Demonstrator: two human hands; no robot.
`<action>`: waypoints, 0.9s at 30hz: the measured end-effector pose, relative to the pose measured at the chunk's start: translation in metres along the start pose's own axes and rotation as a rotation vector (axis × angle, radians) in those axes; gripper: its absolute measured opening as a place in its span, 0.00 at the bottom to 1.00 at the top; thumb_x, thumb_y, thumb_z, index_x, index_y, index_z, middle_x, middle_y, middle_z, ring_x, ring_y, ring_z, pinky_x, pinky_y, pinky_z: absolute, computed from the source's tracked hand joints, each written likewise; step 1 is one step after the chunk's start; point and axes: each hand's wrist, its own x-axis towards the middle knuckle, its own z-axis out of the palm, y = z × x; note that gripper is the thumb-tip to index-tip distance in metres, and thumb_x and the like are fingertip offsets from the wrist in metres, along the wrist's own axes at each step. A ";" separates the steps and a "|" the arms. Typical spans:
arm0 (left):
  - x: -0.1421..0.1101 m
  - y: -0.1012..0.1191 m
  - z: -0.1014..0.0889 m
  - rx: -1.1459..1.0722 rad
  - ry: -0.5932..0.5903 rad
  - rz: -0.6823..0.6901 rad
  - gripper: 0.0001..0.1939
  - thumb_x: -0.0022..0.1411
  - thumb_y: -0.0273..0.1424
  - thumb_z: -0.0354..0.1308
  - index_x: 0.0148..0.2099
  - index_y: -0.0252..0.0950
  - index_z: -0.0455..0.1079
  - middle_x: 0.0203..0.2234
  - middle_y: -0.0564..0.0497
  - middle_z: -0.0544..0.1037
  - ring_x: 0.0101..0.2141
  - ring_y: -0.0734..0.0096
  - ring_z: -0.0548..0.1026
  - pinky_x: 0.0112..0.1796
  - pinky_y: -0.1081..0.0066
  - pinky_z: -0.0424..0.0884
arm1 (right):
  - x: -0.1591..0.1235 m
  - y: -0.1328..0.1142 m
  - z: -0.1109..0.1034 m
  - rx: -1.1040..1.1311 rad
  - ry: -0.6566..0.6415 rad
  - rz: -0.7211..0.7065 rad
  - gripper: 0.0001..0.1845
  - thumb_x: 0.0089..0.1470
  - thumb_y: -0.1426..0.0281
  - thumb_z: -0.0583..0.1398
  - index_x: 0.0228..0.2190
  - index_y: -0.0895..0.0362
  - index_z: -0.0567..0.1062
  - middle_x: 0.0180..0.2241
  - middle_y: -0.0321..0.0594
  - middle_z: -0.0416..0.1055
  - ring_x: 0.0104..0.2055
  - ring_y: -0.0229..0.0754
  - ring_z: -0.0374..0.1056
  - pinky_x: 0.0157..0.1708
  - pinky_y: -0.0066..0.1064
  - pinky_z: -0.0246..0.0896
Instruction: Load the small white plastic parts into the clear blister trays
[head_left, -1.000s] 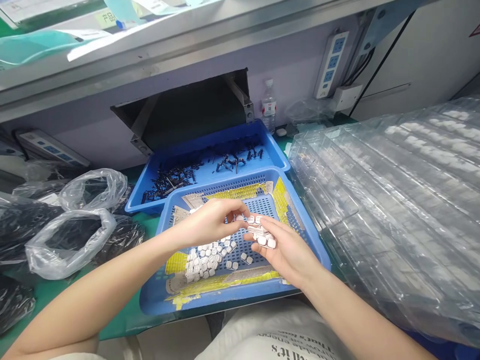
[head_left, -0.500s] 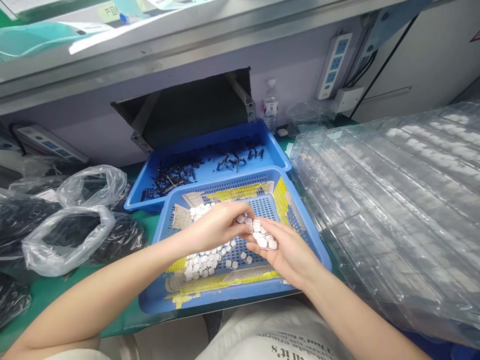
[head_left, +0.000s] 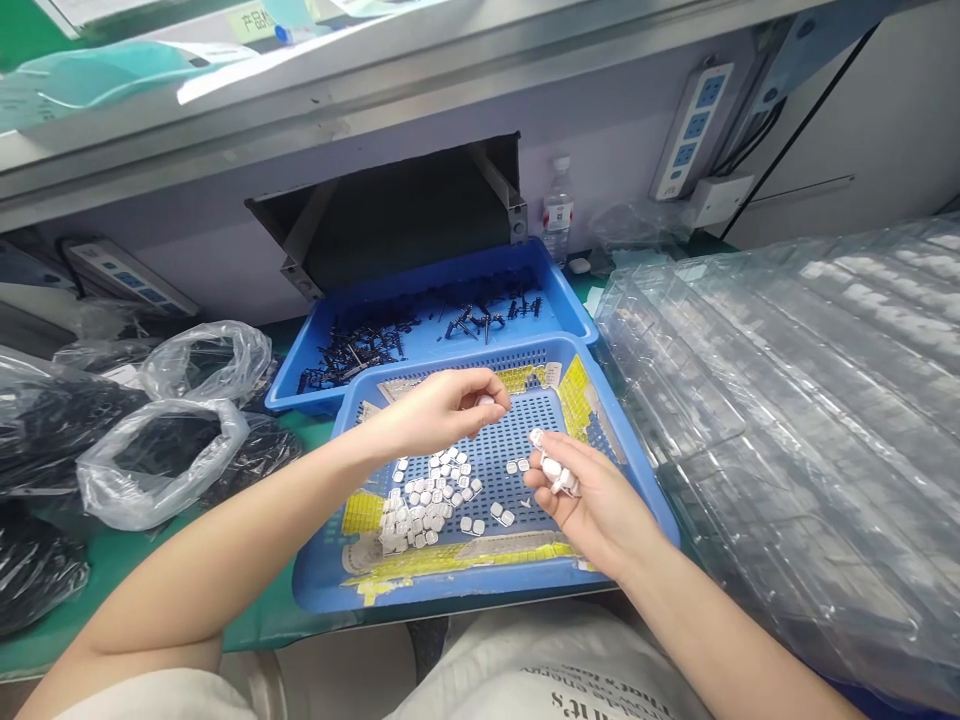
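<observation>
While our left hand [head_left: 442,412] pinches a small white square part [head_left: 485,400] above the perforated blue tray [head_left: 450,590], our right hand [head_left: 592,495] holds several white parts [head_left: 555,468] lightly against its fingers, well clear of the loose pile [head_left: 427,500].

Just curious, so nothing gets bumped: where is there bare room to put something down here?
The front blue tray shows open mesh between the white pieces and the right hand. A green bench strip lies between that tray and the plastic bags. The rear tray's dark parts and the stacked clear trays are crowded.
</observation>
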 end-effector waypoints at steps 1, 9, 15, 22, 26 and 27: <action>0.004 -0.007 0.001 0.136 -0.018 -0.013 0.08 0.60 0.31 0.45 0.36 0.35 0.64 0.22 0.55 0.68 0.23 0.77 0.66 0.24 0.78 0.61 | 0.000 0.000 0.000 0.010 0.012 -0.005 0.05 0.43 0.72 0.62 0.24 0.59 0.70 0.20 0.32 0.66 0.19 0.29 0.65 0.15 0.16 0.59; 0.019 -0.095 0.033 0.567 -0.133 -0.234 0.08 0.58 0.30 0.52 0.39 0.30 0.64 0.28 0.50 0.70 0.28 0.71 0.70 0.31 0.68 0.67 | 0.000 -0.004 0.000 0.102 0.033 0.027 0.07 0.42 0.70 0.62 0.21 0.59 0.68 0.16 0.30 0.62 0.15 0.27 0.59 0.11 0.15 0.53; 0.019 -0.099 0.033 0.527 -0.151 -0.232 0.09 0.58 0.30 0.53 0.41 0.31 0.64 0.29 0.51 0.70 0.30 0.71 0.70 0.33 0.67 0.67 | -0.001 -0.005 0.002 0.102 0.037 0.056 0.05 0.42 0.75 0.58 0.19 0.60 0.68 0.18 0.35 0.67 0.16 0.28 0.61 0.10 0.16 0.52; 0.009 -0.045 0.000 0.289 -0.152 -0.147 0.13 0.57 0.32 0.53 0.45 0.36 0.60 0.20 0.58 0.67 0.20 0.76 0.70 0.22 0.79 0.62 | 0.000 -0.003 0.001 0.055 0.063 0.021 0.06 0.43 0.76 0.59 0.29 0.59 0.72 0.31 0.42 0.72 0.28 0.36 0.70 0.17 0.18 0.62; 0.006 -0.001 -0.009 0.098 -0.128 0.025 0.12 0.55 0.34 0.55 0.42 0.38 0.61 0.18 0.60 0.65 0.17 0.80 0.66 0.19 0.81 0.58 | 0.002 -0.003 0.003 0.084 0.079 0.030 0.06 0.45 0.75 0.58 0.30 0.60 0.72 0.31 0.43 0.73 0.31 0.40 0.70 0.22 0.22 0.67; 0.006 0.009 -0.008 0.110 -0.115 0.080 0.11 0.55 0.32 0.56 0.41 0.37 0.62 0.17 0.60 0.65 0.17 0.80 0.65 0.19 0.81 0.57 | 0.002 -0.003 0.004 0.092 0.077 0.039 0.06 0.45 0.75 0.58 0.30 0.61 0.72 0.30 0.43 0.73 0.30 0.39 0.70 0.22 0.23 0.67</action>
